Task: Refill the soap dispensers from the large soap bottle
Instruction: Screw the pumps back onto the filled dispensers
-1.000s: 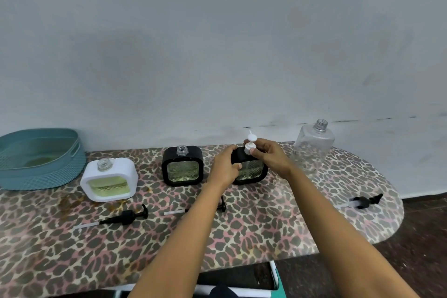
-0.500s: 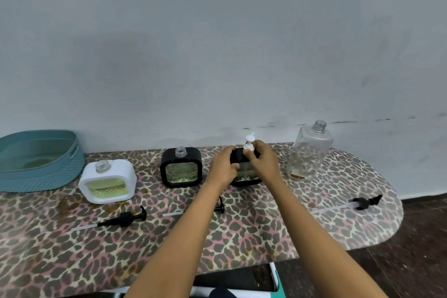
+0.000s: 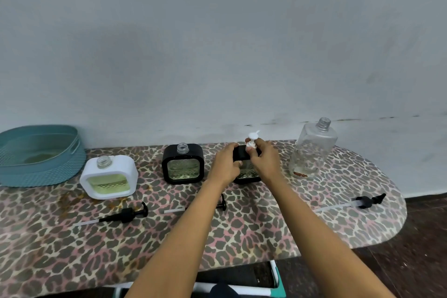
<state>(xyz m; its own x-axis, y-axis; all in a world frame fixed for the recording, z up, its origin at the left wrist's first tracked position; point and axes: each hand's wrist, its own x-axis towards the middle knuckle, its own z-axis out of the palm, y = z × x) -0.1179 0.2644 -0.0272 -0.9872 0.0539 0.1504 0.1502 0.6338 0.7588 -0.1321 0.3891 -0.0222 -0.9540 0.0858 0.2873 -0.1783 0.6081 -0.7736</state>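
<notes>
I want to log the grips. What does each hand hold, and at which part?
The left hand grips the rightmost black dispenser by its upper left corner; the right hand pinches the white pump at its collar.

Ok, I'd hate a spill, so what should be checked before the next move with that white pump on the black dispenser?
1. The left hand grips the right black dispenser: ok.
2. The right hand pinches the white pump at its neck: ok.
3. Pump screwed fully down: cannot tell.
4. Necks of white dispenser and middle black dispenser closed: not ok, both open.
5. Spare black pump on the table: ok, lying before the white dispenser.
6. Soap left in the large bottle: not ok, looks almost empty.
</notes>
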